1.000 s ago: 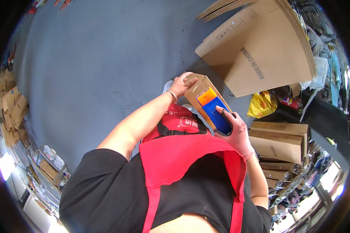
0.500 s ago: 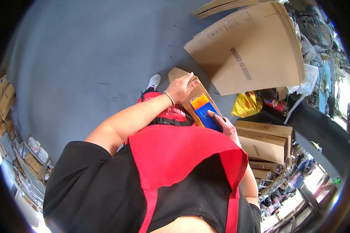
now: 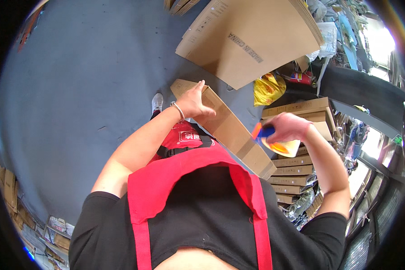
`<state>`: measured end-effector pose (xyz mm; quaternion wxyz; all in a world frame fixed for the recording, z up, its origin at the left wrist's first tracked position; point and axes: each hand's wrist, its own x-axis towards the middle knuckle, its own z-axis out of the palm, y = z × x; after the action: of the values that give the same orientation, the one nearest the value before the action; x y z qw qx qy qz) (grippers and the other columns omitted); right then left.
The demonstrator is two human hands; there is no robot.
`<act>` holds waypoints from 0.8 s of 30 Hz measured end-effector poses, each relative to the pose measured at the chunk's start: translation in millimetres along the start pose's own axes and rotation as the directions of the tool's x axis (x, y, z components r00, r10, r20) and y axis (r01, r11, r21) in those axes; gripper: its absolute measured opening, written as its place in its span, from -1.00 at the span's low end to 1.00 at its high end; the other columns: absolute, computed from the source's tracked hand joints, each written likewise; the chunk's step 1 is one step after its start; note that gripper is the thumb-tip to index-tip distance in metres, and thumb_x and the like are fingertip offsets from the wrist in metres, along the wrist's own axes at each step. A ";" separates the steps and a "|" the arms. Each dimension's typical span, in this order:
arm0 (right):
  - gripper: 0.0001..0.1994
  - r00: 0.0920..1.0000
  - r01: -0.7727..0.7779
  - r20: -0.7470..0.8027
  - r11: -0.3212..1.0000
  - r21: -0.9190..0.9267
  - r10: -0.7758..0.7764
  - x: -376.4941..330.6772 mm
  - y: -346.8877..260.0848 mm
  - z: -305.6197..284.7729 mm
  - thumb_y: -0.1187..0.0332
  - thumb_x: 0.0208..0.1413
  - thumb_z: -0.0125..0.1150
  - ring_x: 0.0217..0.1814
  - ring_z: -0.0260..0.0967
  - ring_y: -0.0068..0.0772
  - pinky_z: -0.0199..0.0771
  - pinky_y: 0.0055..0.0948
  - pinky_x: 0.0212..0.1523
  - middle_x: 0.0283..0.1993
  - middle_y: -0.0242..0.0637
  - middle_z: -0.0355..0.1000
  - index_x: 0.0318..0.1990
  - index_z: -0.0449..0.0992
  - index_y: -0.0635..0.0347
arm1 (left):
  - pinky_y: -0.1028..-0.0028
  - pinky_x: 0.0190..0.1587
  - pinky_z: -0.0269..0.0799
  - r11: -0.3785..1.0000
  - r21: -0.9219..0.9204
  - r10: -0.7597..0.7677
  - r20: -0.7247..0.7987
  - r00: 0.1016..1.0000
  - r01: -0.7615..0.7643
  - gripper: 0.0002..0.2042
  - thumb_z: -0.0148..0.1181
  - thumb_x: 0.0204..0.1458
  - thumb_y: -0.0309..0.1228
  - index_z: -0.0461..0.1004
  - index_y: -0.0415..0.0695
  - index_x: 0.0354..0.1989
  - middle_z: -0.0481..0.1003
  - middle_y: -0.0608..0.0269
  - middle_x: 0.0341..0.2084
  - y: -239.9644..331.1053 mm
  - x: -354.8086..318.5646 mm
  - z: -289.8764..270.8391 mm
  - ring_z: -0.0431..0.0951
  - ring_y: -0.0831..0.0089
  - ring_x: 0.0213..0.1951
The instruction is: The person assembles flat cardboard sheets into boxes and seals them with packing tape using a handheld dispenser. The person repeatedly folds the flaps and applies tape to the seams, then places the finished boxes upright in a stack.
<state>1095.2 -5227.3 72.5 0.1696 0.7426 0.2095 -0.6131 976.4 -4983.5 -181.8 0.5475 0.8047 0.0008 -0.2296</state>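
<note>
A long, narrow brown carton lies slantwise in front of me, its far end up by my left hand. My left hand rests on that far part, fingers stretched over the edge and thumb spread apart. Darker bands show across the carton's top. My right hand is closed around a blue and orange tape dispenser, slightly blurred, held up beside the carton's right side near its close end. The hand hides part of the dispenser.
Large flattened cartons stand stacked ahead. A yellow plastic bag and a red container sit to their right. More boxes are piled at my right, beside a dark beam. Grey floor stretches left.
My right hand has lifted off the carton with the tape dispenser and swung right. My left hand stays on the carton's far part, thumb now spread. The whole view has shifted.
</note>
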 end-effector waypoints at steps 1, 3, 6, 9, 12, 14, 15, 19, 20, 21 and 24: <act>-0.45 0.973 0.066 -0.229 0.961 0.269 -0.003 -1.2 19.8 4.9 0.15 0.05 0.44 0.04 0.61 -0.20 0.57 -0.28 0.16 0.05 -0.13 0.64 0.18 0.59 0.21 | 0.28 0.54 0.13 0.998 -0.049 -0.033 0.053 0.998 0.036 0.42 0.71 -0.41 0.08 -0.10 -0.43 0.55 0.13 -0.34 0.50 -4.4 7.5 0.5 0.21 -0.06 0.50; -0.42 0.844 0.367 -0.515 0.542 0.757 0.148 16.1 56.8 46.5 0.46 0.19 0.35 0.27 0.45 -0.45 0.44 -0.40 0.33 0.30 -0.26 0.48 0.40 0.43 0.19 | 0.27 0.54 0.13 0.999 0.023 0.035 0.120 0.992 -0.038 0.40 0.73 -0.40 0.02 -0.10 -0.44 0.55 0.15 -0.34 0.48 -5.9 13.7 -6.8 0.21 -0.07 0.50; -0.38 0.619 0.770 -0.682 -0.130 0.625 0.390 47.3 87.7 116.0 0.44 0.29 0.31 0.27 0.42 -0.47 0.38 -0.52 0.33 0.33 -0.30 0.41 0.49 0.30 0.21 | 0.27 0.57 0.06 0.979 0.045 0.176 0.295 0.939 -0.198 0.39 0.75 -0.39 -0.08 -0.14 -0.37 0.57 0.09 -0.32 0.51 19.6 27.8 -11.8 0.12 -0.04 0.54; -0.34 0.506 0.860 -0.601 -0.317 0.399 0.618 75.1 89.1 196.3 0.43 0.28 0.34 0.29 0.41 -0.48 0.41 -0.46 0.33 0.33 -0.35 0.43 0.52 0.27 0.11 | 0.30 0.60 -0.06 0.912 0.007 0.353 0.492 0.796 -0.409 0.39 0.74 -0.35 -0.19 -0.22 -0.27 0.60 -0.04 -0.27 0.56 63.2 37.4 18.1 -0.02 0.05 0.59; -0.46 0.476 0.876 -0.426 -0.457 0.155 0.769 113.5 103.6 282.7 0.34 0.29 0.31 0.32 0.45 -0.37 0.48 -0.29 0.34 0.34 -0.29 0.45 0.41 0.39 0.09 | 0.27 0.61 -0.15 0.794 0.003 0.456 0.658 0.599 -0.607 0.44 0.74 -0.39 -0.26 -0.29 -0.23 0.62 -0.15 -0.23 0.59 124.0 44.5 81.6 -0.14 0.05 0.62; -0.52 0.459 0.830 -0.288 -0.521 -0.201 0.841 169.7 129.1 367.3 0.37 0.26 0.33 0.09 0.55 -0.33 0.60 -0.28 0.17 0.11 -0.34 0.54 0.33 0.43 0.03 | 0.18 0.62 -0.22 0.769 -0.048 0.418 0.791 0.446 -0.637 0.47 0.73 -0.40 -0.29 -0.36 -0.22 0.63 -0.24 -0.23 0.61 172.1 28.3 136.7 -0.25 -0.03 0.63; -0.54 0.545 0.738 -0.246 -0.598 -0.312 0.801 170.8 138.2 395.8 0.35 0.27 0.32 0.08 0.55 -0.32 0.61 -0.27 0.16 0.09 -0.33 0.54 0.30 0.43 0.02 | 0.10 0.62 -0.29 0.714 -0.037 0.393 0.848 0.356 -0.699 0.44 0.70 -0.37 -0.30 -0.34 -0.23 0.63 -0.25 -0.25 0.60 189.8 16.8 174.1 -0.32 -0.08 0.64; -0.55 0.436 0.838 0.024 -0.395 -0.376 0.900 154.6 124.5 521.6 0.27 0.27 0.31 0.13 0.52 -0.26 0.57 -0.20 0.21 0.11 -0.29 0.51 0.29 0.43 -0.01 | -0.03 0.55 -0.27 0.583 -0.498 0.436 0.859 -0.269 -0.642 0.01 0.43 -0.01 -0.44 -0.06 -0.21 0.61 -0.04 -0.11 0.59 235.5 -72.8 324.6 -0.15 -0.14 0.61; -0.52 0.424 0.856 0.116 -0.356 -0.376 0.898 133.6 113.2 539.4 0.25 0.26 0.34 0.21 0.47 -0.26 0.53 -0.21 0.26 0.20 -0.28 0.46 0.31 0.42 -0.01 | -0.04 0.54 -0.21 0.501 -0.626 0.553 0.762 -0.336 -0.597 -0.01 0.44 0.01 -0.45 -0.05 -0.15 0.62 -0.02 -0.08 0.59 216.7 -92.9 363.4 -0.10 -0.10 0.60; -0.53 0.453 0.815 0.065 -0.384 -0.434 0.889 112.1 95.6 576.8 0.20 0.29 0.31 0.25 0.46 -0.26 0.51 -0.21 0.29 0.24 -0.30 0.45 0.32 0.41 -0.02 | -0.04 0.51 -0.09 0.307 -0.590 0.636 0.711 -0.300 -0.747 -0.04 0.47 0.00 -0.36 0.04 -0.15 0.58 0.02 -0.09 0.57 204.7 -109.0 384.4 -0.02 -0.08 0.58; -0.59 0.343 0.855 0.075 -0.279 -0.437 0.936 109.1 38.8 689.5 0.21 0.40 0.16 0.31 0.46 -0.27 0.51 -0.15 0.32 0.28 -0.34 0.46 0.34 0.41 -0.03 | -0.02 0.44 0.16 0.809 -0.178 0.550 0.566 0.614 -0.561 -0.23 0.39 0.15 -0.17 0.21 -0.12 0.50 0.18 -0.07 0.51 143.2 -100.4 451.5 0.17 -0.02 0.52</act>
<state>554.0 -5600.0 -166.2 0.8027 -0.3075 0.3606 -0.3620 756.3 -5413.6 -151.8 0.5563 0.6560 -0.4209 -0.2881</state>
